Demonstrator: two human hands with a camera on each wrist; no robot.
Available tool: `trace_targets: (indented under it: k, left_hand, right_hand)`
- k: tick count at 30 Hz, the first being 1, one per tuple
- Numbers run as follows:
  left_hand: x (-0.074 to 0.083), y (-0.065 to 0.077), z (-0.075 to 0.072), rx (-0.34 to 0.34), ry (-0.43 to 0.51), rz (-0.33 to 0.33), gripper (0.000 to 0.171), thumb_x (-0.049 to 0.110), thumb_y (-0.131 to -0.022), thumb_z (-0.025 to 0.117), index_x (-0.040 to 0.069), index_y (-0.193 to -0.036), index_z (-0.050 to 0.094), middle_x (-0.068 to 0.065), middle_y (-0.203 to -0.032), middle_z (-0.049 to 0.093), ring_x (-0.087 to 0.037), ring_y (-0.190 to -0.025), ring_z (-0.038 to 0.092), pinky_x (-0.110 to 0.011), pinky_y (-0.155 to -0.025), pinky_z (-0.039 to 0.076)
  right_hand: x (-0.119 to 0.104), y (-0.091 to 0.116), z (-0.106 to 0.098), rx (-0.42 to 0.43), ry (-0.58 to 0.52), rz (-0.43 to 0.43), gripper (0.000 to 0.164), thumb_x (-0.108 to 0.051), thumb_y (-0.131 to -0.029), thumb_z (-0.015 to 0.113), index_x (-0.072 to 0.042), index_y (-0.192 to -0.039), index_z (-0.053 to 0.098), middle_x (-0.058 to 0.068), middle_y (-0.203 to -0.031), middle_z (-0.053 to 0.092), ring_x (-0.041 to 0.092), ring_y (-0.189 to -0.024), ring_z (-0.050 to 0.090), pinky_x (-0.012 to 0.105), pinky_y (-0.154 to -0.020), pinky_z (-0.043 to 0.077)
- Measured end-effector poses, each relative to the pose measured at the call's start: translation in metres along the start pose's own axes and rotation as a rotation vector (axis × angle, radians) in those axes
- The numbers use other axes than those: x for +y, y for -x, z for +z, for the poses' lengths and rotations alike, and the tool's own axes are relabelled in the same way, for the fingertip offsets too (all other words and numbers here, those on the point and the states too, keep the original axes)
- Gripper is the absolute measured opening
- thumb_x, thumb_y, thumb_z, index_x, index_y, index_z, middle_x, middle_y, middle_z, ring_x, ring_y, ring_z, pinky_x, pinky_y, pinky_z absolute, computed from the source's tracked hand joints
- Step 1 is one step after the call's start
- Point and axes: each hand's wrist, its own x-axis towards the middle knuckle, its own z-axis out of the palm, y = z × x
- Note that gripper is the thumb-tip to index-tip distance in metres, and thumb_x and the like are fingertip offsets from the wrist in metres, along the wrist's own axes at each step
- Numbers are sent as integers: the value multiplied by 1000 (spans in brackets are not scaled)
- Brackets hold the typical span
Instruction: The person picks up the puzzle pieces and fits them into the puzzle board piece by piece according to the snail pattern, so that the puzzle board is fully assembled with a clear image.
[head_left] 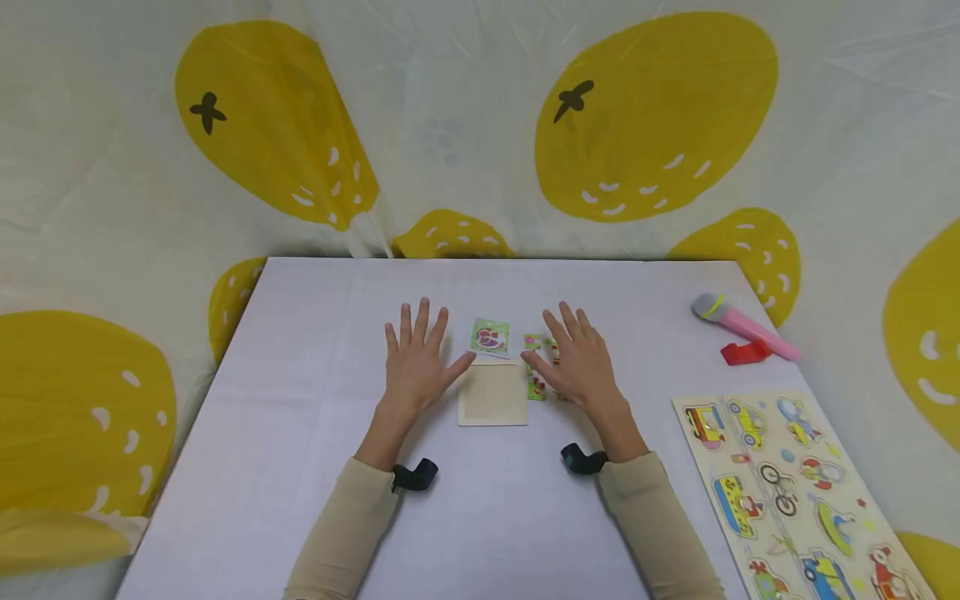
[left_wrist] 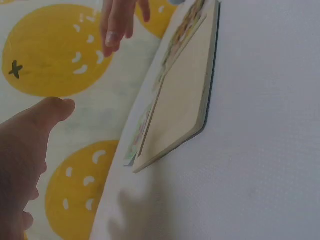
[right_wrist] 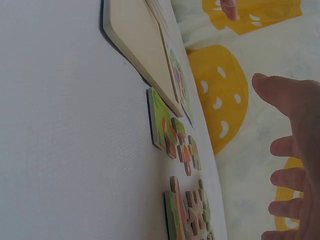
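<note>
Both hands hover above the white table with fingers spread and nothing in them. My left hand [head_left: 416,371] is at the left of a small square wooden tray [head_left: 493,396], palm down. The right hand [head_left: 585,367] is at the tray's right, over colourful wooden puzzle pieces [right_wrist: 159,120], which it partly hides in the head view. The tray has a raised rim and a bare recess. Just behind it lies a small green picture card [head_left: 491,337]. In the left wrist view, the thumb [left_wrist: 60,110] is held away from the tray.
A pink toy microphone [head_left: 757,327] lies at the back right, beside a red strip-like item [head_left: 746,353]. A large vehicle puzzle board [head_left: 804,529] covers the front right of the table [head_left: 300,417]. Behind hangs a fruit-patterned cloth [head_left: 465,108].
</note>
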Motion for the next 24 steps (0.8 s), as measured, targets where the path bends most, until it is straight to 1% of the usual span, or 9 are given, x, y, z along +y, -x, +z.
trace_targets:
  k: [5, 10, 15, 19, 24]
  left_hand:
    - [-1, 1, -2, 17, 13, 19, 91, 75, -89, 47, 21, -160, 28, -11, -169, 14, -42, -156, 9, -69, -122, 12]
    - [-2, 4, -4, 18, 27, 37, 92, 74, -88, 49, 19, -159, 30, -13, -168, 18, -42, -155, 12, -69, -121, 14]
    - [-3, 8, -4, 12, 65, 51, 92, 73, -88, 52, 16, -157, 34, -14, -167, 23, -41, -155, 14, -68, -122, 16]
    - [-4, 12, -3, 14, 98, 65, 91, 71, -87, 55, 14, -156, 37, -15, -165, 27, -41, -154, 18, -67, -122, 19]
    - [-4, 18, -1, -5, 170, 76, 90, 66, -88, 59, 10, -154, 39, -16, -163, 32, -40, -154, 22, -62, -123, 22]
  right_hand:
    - [2, -3, -1, 3, -5, -4, 81, -61, -91, 59, -14, -154, 40, 15, -163, 31, 43, -147, 32, 66, -108, 39]
    - [5, -7, 0, -11, -30, -5, 78, -57, -91, 61, -13, -153, 42, 15, -158, 39, 42, -140, 39, 64, -106, 39]
    - [8, -12, 3, -7, -59, -14, 73, -53, -92, 63, -11, -149, 47, 14, -150, 48, 41, -133, 44, 61, -101, 41]
    - [10, -14, 5, -17, -88, -10, 68, -49, -92, 65, -11, -146, 51, 15, -146, 51, 41, -131, 45, 61, -101, 40]
    - [12, -17, 10, -76, -164, 9, 63, -46, -93, 65, -10, -144, 54, 17, -144, 52, 42, -132, 43, 63, -103, 38]
